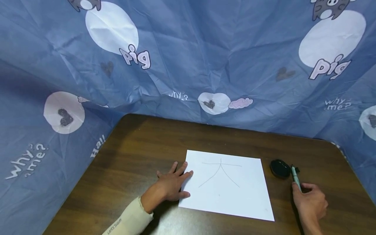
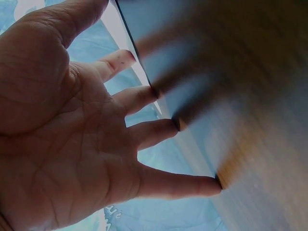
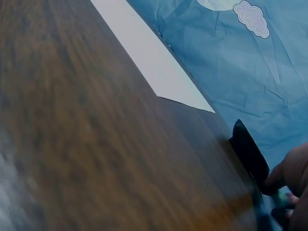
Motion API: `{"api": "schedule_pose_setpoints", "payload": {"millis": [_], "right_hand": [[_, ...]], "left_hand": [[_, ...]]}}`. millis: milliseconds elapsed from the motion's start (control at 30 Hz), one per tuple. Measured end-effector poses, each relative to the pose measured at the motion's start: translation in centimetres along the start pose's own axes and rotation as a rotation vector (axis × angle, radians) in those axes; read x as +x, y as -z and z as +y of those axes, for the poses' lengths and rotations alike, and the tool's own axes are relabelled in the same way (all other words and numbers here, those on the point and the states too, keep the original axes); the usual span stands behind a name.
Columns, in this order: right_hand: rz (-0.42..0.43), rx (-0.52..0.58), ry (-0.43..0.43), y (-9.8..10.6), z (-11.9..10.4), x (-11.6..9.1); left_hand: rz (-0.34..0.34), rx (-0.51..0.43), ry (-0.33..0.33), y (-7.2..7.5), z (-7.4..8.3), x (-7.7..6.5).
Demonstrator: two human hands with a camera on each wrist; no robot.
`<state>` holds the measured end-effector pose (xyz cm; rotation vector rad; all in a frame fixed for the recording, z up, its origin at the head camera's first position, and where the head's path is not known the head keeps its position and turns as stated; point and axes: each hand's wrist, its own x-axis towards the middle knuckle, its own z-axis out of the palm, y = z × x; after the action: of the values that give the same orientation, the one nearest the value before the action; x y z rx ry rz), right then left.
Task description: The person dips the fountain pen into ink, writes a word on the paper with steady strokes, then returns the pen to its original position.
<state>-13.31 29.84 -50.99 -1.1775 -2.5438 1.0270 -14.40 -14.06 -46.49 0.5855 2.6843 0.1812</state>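
A white sheet of paper (image 1: 249, 199) lies on the wooden table, bearing thin drawn strokes: a crossbar, a short upright and two legs curving apart. My left hand (image 1: 170, 186) rests at the sheet's left edge with fingers spread, the tips of some on the paper. In the left wrist view the fingers (image 2: 156, 134) are straight and the fingertips meet the tabletop. Right of the sheet, my right hand (image 1: 312, 201) holds a pale green pen (image 1: 295, 176) between thumb and fingers, its far end pointing away from me. The right wrist view shows only part of this hand (image 3: 294, 168), at the edge.
A round black object (image 1: 280, 168) stands between the sheet and the pen, close to the pen's far end. The brown table (image 1: 141, 140) has rounded back corners. Blue printed cloth (image 1: 217, 65) hangs behind the table and along its sides.
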Motion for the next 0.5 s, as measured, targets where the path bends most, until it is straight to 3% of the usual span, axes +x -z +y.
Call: {"api": "schedule_pose_setpoints", "payload": {"millis": [500], "right_hand": [[-0.017, -0.051, 0.08, 0.55, 0.09, -0.27]], "left_hand": [[0.013, 0.01, -0.004, -0.16, -0.05, 0.07]]}}
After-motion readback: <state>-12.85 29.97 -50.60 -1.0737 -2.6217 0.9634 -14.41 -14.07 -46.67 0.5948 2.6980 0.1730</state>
